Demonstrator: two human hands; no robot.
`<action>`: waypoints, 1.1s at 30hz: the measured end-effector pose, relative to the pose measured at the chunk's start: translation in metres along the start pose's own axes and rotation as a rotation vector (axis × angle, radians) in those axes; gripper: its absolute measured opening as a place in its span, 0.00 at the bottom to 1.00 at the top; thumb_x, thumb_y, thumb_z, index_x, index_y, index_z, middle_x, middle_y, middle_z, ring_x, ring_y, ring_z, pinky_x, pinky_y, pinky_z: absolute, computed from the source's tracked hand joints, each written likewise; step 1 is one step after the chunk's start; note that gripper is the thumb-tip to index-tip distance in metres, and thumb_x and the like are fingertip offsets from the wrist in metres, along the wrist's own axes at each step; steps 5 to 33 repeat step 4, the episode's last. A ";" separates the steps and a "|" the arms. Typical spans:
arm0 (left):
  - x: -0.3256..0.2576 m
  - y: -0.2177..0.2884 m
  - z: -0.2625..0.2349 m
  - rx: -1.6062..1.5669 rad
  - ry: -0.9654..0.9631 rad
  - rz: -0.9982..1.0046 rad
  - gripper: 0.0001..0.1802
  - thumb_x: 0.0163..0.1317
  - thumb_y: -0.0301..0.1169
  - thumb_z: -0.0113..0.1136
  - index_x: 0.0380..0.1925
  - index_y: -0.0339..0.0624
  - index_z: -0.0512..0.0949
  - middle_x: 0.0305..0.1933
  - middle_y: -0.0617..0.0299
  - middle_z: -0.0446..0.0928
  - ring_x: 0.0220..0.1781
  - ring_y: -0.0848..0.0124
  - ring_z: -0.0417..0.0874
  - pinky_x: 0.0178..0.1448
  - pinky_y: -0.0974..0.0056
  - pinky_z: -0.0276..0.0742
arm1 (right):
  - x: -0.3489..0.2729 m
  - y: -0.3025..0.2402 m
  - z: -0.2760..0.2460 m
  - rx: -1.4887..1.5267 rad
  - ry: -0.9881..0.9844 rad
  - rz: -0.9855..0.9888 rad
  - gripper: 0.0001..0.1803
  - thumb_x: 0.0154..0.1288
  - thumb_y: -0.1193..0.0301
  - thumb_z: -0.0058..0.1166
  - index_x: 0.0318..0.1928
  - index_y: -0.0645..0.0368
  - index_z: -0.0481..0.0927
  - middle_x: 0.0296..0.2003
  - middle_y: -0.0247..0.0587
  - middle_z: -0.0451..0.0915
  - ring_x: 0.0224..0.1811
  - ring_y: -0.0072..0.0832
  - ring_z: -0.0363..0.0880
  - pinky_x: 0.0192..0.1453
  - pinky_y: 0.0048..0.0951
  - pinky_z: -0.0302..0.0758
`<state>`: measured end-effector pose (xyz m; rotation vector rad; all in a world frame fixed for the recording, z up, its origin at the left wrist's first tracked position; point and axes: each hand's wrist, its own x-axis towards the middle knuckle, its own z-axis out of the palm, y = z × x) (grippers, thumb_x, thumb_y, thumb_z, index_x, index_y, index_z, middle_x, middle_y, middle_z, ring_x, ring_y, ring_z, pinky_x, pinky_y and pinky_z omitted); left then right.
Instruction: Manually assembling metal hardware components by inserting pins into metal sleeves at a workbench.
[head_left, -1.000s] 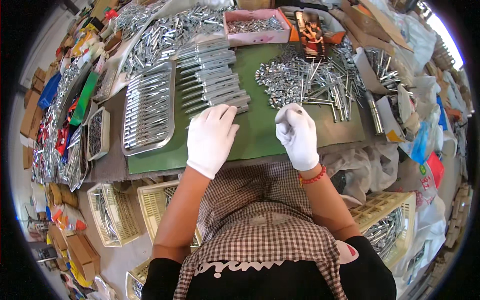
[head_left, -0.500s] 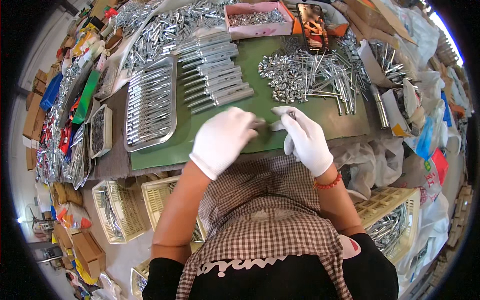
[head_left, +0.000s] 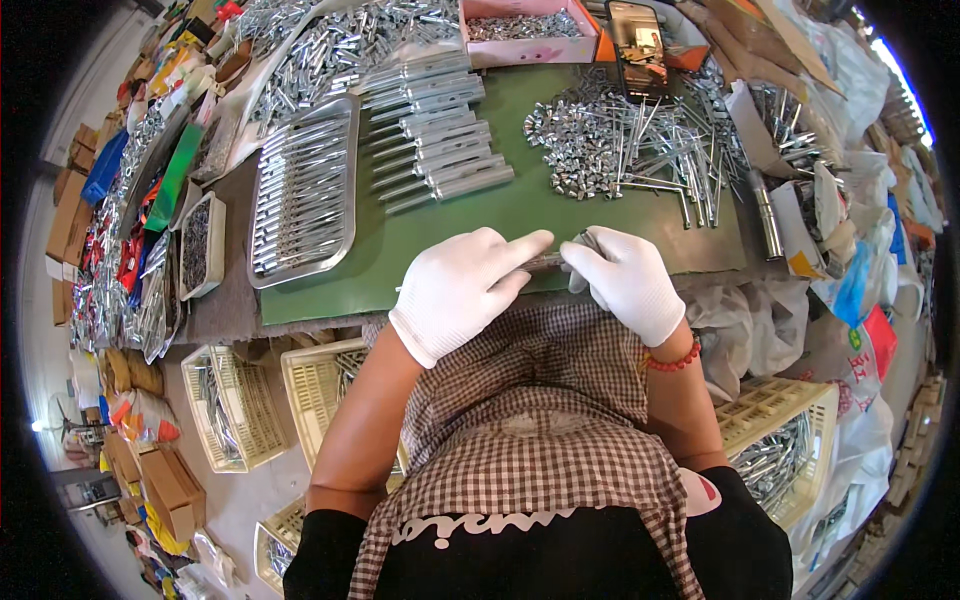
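Both my hands, in white gloves, meet over the near edge of the green work mat (head_left: 400,255). My left hand (head_left: 450,300) is closed with thumb and index finger stretched forward, pinching a slim shiny metal rod (head_left: 545,262) that spans towards the other hand. My right hand (head_left: 635,285) curls around the rod's other end; a bit of metal shows by its index finger. The gloves cover most of the piece. Beyond them lie a row of metal tubes with thin rods (head_left: 450,150), a pile of small metal sleeves (head_left: 575,150) and loose headed pins (head_left: 690,160).
Left stands a metal tray (head_left: 350,200) of aligned rods. A pink box (head_left: 530,50) of small parts and a propped phone (head_left: 638,50) sit at the back. A thick metal cylinder (head_left: 768,225) lies right. Cream crates (head_left: 225,400) stand below the table; bags hang right.
My left hand has slowed from a blur and moved slightly down, its index finger now extended along the metal piece. My right hand has shifted slightly right and down.
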<state>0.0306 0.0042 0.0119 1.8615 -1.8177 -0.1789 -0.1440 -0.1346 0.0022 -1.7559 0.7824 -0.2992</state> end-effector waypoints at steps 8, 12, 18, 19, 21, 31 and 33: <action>0.000 0.002 0.004 -0.034 0.009 -0.018 0.23 0.59 0.31 0.66 0.57 0.53 0.81 0.31 0.58 0.76 0.35 0.59 0.81 0.43 0.58 0.78 | 0.000 -0.006 -0.002 0.076 -0.010 0.135 0.15 0.73 0.62 0.56 0.33 0.61 0.82 0.21 0.32 0.81 0.16 0.14 0.68 0.20 0.19 0.64; 0.000 0.002 0.004 -0.034 0.009 -0.018 0.23 0.59 0.31 0.66 0.57 0.53 0.81 0.31 0.58 0.76 0.35 0.59 0.81 0.43 0.58 0.78 | 0.000 -0.006 -0.002 0.076 -0.010 0.135 0.15 0.73 0.62 0.56 0.33 0.61 0.82 0.21 0.32 0.81 0.16 0.14 0.68 0.20 0.19 0.64; 0.000 0.002 0.004 -0.034 0.009 -0.018 0.23 0.59 0.31 0.66 0.57 0.53 0.81 0.31 0.58 0.76 0.35 0.59 0.81 0.43 0.58 0.78 | 0.000 -0.006 -0.002 0.076 -0.010 0.135 0.15 0.73 0.62 0.56 0.33 0.61 0.82 0.21 0.32 0.81 0.16 0.14 0.68 0.20 0.19 0.64; 0.000 0.002 0.004 -0.034 0.009 -0.018 0.23 0.59 0.31 0.66 0.57 0.53 0.81 0.31 0.58 0.76 0.35 0.59 0.81 0.43 0.58 0.78 | 0.000 -0.006 -0.002 0.076 -0.010 0.135 0.15 0.73 0.62 0.56 0.33 0.61 0.82 0.21 0.32 0.81 0.16 0.14 0.68 0.20 0.19 0.64; 0.000 0.002 0.004 -0.034 0.009 -0.018 0.23 0.59 0.31 0.66 0.57 0.53 0.81 0.31 0.58 0.76 0.35 0.59 0.81 0.43 0.58 0.78 | 0.000 -0.006 -0.002 0.076 -0.010 0.135 0.15 0.73 0.62 0.56 0.33 0.61 0.82 0.21 0.32 0.81 0.16 0.14 0.68 0.20 0.19 0.64; 0.000 0.002 0.004 -0.034 0.009 -0.018 0.23 0.59 0.31 0.66 0.57 0.53 0.81 0.31 0.58 0.76 0.35 0.59 0.81 0.43 0.58 0.78 | 0.000 -0.006 -0.002 0.076 -0.010 0.135 0.15 0.73 0.62 0.56 0.33 0.61 0.82 0.21 0.32 0.81 0.16 0.14 0.68 0.20 0.19 0.64; 0.000 0.002 0.004 -0.034 0.009 -0.018 0.23 0.59 0.31 0.66 0.57 0.53 0.81 0.31 0.58 0.76 0.35 0.59 0.81 0.43 0.58 0.78 | 0.000 -0.006 -0.002 0.076 -0.010 0.135 0.15 0.73 0.62 0.56 0.33 0.61 0.82 0.21 0.32 0.81 0.16 0.14 0.68 0.20 0.19 0.64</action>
